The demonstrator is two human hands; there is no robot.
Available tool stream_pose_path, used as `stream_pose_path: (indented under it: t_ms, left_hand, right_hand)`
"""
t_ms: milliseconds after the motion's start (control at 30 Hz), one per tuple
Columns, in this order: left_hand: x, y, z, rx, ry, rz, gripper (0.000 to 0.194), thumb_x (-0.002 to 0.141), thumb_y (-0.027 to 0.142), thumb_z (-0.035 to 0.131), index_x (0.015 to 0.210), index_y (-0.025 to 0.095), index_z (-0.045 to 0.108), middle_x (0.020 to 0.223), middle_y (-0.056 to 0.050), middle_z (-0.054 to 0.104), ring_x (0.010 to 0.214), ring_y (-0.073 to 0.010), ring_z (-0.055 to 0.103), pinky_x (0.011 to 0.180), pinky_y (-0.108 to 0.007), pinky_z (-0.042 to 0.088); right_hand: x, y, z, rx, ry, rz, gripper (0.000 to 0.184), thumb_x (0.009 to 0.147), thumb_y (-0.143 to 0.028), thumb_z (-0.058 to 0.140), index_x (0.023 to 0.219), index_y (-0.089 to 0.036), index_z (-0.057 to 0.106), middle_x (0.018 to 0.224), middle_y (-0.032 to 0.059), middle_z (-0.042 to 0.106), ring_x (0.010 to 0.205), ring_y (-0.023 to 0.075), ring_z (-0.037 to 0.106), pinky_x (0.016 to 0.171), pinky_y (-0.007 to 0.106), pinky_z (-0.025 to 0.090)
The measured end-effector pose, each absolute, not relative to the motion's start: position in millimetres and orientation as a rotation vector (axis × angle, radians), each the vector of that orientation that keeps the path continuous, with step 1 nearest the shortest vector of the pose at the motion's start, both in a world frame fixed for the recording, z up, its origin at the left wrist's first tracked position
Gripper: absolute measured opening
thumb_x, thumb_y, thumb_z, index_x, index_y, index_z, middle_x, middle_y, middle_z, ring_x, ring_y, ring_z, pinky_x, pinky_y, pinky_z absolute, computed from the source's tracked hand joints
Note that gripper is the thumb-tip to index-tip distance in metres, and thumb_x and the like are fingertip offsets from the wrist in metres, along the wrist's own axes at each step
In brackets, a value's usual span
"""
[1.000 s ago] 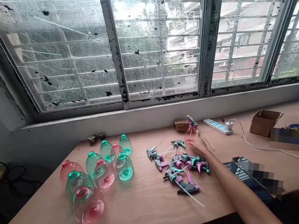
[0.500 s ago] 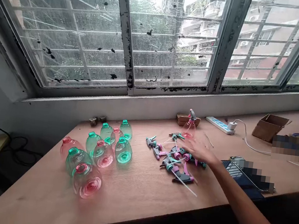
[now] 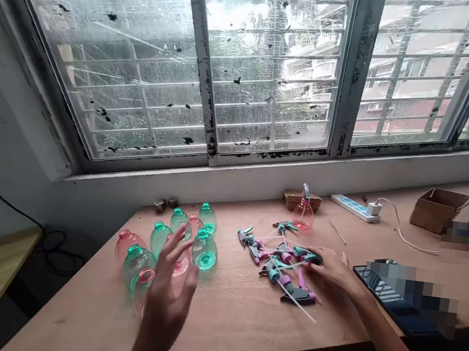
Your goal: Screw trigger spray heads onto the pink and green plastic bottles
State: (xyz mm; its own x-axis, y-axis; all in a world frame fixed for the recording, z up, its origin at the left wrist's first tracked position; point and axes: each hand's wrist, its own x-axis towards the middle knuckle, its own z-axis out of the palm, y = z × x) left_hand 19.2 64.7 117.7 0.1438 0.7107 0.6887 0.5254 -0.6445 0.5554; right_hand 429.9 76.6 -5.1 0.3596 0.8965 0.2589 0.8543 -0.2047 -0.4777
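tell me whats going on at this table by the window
A person has both bare hands over the table. The right hand is at the pile of loose spray heads, though whether it grips one is unclear. The left hand, open, is in front of the uncapped pink and green bottles. One pink bottle with its spray head on stands upright beyond the pile.

Piled spray heads (image 3: pixel 297 294), open bottles (image 3: pixel 204 252)
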Motion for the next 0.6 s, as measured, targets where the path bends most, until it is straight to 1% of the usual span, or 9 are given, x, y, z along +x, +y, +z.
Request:
stream_pose_path:
  t_ms: [67, 133, 167, 233, 267, 367, 467, 533, 600]
  left_hand:
    - [33.3, 99.6, 107.3, 2.186, 1.369, 1.476, 0.046, 0.099, 0.039, 0.05, 0.143, 0.028, 0.04, 0.161, -0.01, 0.035, 0.151, -0.0313, 0.027, 0.121, -0.056, 0.03]
    - [44.8, 130.0, 92.3, 2.162, 1.448, 1.449, 0.067, 0.096, 0.042, 0.055, 0.151, 0.021, 0.024, 0.162, -0.019, 0.029, 0.152, -0.0365, 0.022, 0.119, -0.061, 0.029]
    - [49.2, 141.9, 85.1, 2.169, 1.476, 1.43, 0.077, 0.092, 0.044, 0.062, 0.152, 0.019, 0.02, 0.162, -0.022, 0.026, 0.153, -0.0395, 0.017, 0.119, -0.064, 0.026]
    - [55.6, 158.9, 73.9, 2.198, 1.504, 1.392, 0.092, 0.084, 0.047, 0.071, 0.153, 0.016, 0.018, 0.162, -0.025, 0.024, 0.153, -0.0438, 0.012, 0.118, -0.067, 0.023]
    - [58.2, 164.7, 70.1, 2.223, 1.506, 1.378, 0.095, 0.083, 0.048, 0.072, 0.153, 0.016, 0.018, 0.162, -0.024, 0.025, 0.153, -0.0434, 0.012, 0.119, -0.065, 0.022]
    - [65.4, 177.1, 64.6, 2.248, 1.534, 1.372, 0.093, 0.086, 0.046, 0.068, 0.154, 0.013, 0.013, 0.161, -0.026, 0.024, 0.153, -0.0414, 0.015, 0.12, -0.062, 0.023]
    - [71.1, 186.6, 62.4, 2.254, 1.542, 1.352, 0.087, 0.091, 0.04, 0.063, 0.154, 0.011, 0.011, 0.158, -0.029, 0.03, 0.151, -0.0427, 0.022, 0.118, -0.063, 0.023]
    - [72.3, 188.1, 59.8, 2.288, 1.491, 1.291, 0.083, 0.092, 0.038, 0.062, 0.154, 0.012, 0.013, 0.156, -0.027, 0.037, 0.147, -0.0428, 0.031, 0.118, -0.065, 0.019]
    - [70.8, 181.4, 54.5, 2.326, 1.41, 1.208, 0.08, 0.091, 0.039, 0.061, 0.154, 0.016, 0.016, 0.155, -0.024, 0.041, 0.146, -0.042, 0.036, 0.119, -0.065, 0.018]
  right_hand:
    - [431.0, 78.2, -8.4, -2.041, -1.465, 0.113, 0.039, 0.079, -0.038, 0.065, 0.117, -0.036, 0.073, 0.13, 0.0081, 0.07, 0.128, 0.0436, 0.052, 0.107, 0.063, 0.03]
    - [432.4, 80.2, -11.7, -2.0, -1.411, 0.125, 0.042, 0.078, -0.033, 0.062, 0.118, -0.034, 0.073, 0.136, 0.0089, 0.066, 0.132, 0.0439, 0.049, 0.109, 0.067, 0.025]
    - [433.0, 81.1, -12.7, -1.974, -1.384, 0.133, 0.042, 0.076, -0.029, 0.061, 0.116, -0.033, 0.074, 0.137, 0.0089, 0.065, 0.133, 0.0433, 0.049, 0.111, 0.067, 0.024]
    - [433.3, 81.8, -12.2, -1.899, -1.345, 0.167, 0.038, 0.074, -0.025, 0.06, 0.107, -0.03, 0.077, 0.133, 0.0085, 0.069, 0.129, 0.0408, 0.055, 0.112, 0.062, 0.028]
    - [433.0, 81.3, -10.1, -1.852, -1.325, 0.191, 0.034, 0.073, -0.025, 0.06, 0.101, -0.029, 0.079, 0.128, 0.0085, 0.072, 0.126, 0.0398, 0.058, 0.112, 0.058, 0.033]
    - [429.8, 75.0, 2.7, -1.7, -1.237, 0.281, 0.023, 0.074, -0.032, 0.065, 0.092, -0.027, 0.079, 0.108, 0.0097, 0.08, 0.114, 0.0404, 0.066, 0.102, 0.051, 0.046]
    - [423.6, 62.8, 19.4, -1.532, -1.116, 0.432, 0.026, 0.075, -0.041, 0.074, 0.096, -0.025, 0.077, 0.085, 0.0084, 0.082, 0.092, 0.0397, 0.074, 0.083, 0.048, 0.057]
    - [418.6, 54.3, 26.6, -1.384, -1.038, 0.558, 0.029, 0.076, -0.045, 0.077, 0.096, -0.024, 0.077, 0.085, 0.0066, 0.082, 0.086, 0.0352, 0.076, 0.079, 0.044, 0.06]
    - [412.5, 46.6, 27.4, -1.23, -0.938, 0.665, 0.032, 0.078, -0.05, 0.076, 0.095, -0.024, 0.076, 0.095, 0.0052, 0.082, 0.089, 0.0309, 0.077, 0.081, 0.04, 0.061]
